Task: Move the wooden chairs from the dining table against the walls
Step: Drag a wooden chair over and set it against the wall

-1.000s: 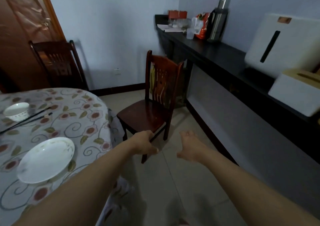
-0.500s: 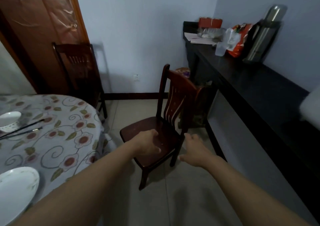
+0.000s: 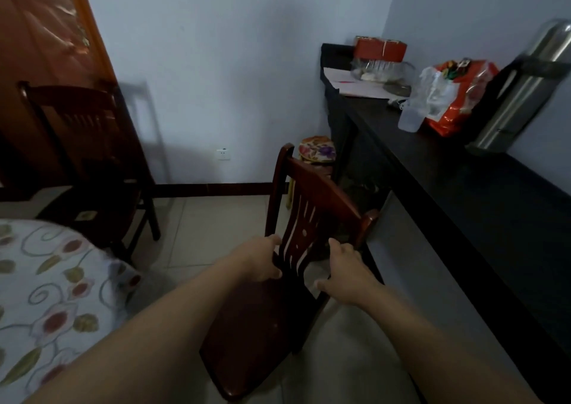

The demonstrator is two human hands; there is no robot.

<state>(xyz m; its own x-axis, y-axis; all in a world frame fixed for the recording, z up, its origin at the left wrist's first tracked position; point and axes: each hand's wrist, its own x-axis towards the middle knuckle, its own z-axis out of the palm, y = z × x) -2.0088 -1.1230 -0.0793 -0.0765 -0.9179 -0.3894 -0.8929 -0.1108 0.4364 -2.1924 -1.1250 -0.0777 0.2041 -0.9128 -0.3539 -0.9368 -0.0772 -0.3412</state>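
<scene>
Gripping left hand (image 3: pixel 262 261): fingers curled round the left upright of the chair (image 3: pixel 321 192), low down where the back meets the seat.
Right hand (image 3: pixel 347 269): laid against the lower right side of the back, fingers forward and thumb splayed; it looks not yet closed on the wood.
Chair: on the floor between the tabletop (image 3: pixel 46 280) and the sideboard (image 3: pixel 463 202), seat towards the person, back towards the far wall (image 3: pixel 231 79), apart from that wall.
Second chair (image 3: pixel 92 144): beyond the tabletop by the door, near the wall; I cannot tell whether it touches.
Step in hand: taking hold of the nearer chair, by my reading, before it is shifted.
Next move: the right hand likely needs a firm grip on its own upright, then both lift or slide the chair forward until its back meets the wall.
Care: the sideboard sits just beside the right upright, so the path should keep left of it.
</scene>
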